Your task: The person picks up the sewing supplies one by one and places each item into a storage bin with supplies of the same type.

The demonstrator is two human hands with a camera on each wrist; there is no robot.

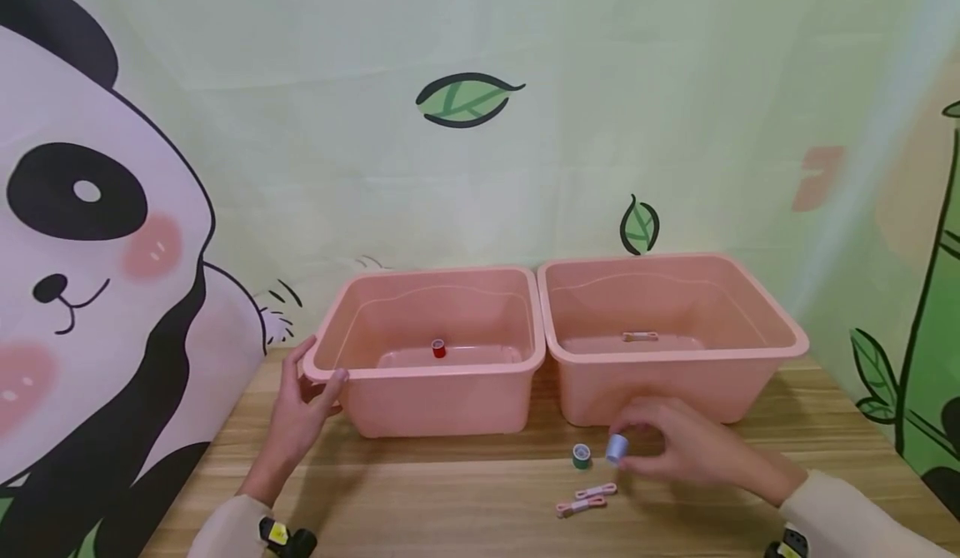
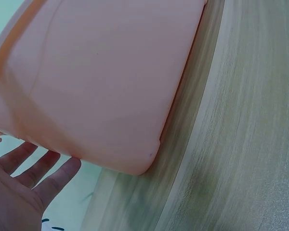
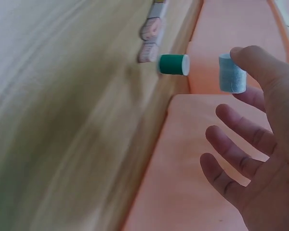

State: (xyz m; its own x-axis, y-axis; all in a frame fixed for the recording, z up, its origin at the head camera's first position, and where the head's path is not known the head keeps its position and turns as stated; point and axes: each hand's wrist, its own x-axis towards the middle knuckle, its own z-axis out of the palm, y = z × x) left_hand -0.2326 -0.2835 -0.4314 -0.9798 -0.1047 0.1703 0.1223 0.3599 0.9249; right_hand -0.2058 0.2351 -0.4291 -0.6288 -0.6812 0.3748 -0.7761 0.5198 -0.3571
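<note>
My right hand [image 1: 678, 441] pinches a light blue thread spool [image 1: 617, 449] between thumb and forefinger, just above the table. In the right wrist view the other fingers [image 3: 236, 154] are spread apart. Beside it a green thread spool [image 1: 581, 456] stands on the table. Two small pink-and-white bundles of cord [image 1: 581, 505] lie nearer to me. At the left, my left hand [image 1: 296, 412] holds the front left corner of a pink plastic bin [image 1: 442, 404], its thumb on the front of the rim. A red thread spool [image 1: 438, 348] sits inside that bin.
A second pink bin [image 1: 660, 375] stands close against the first on the right, with a similar cord bundle [image 1: 640, 336] on its floor. Both are on a wood-grain table [image 1: 450, 491]. A printed cloth with a panda [image 1: 97, 233] hangs behind.
</note>
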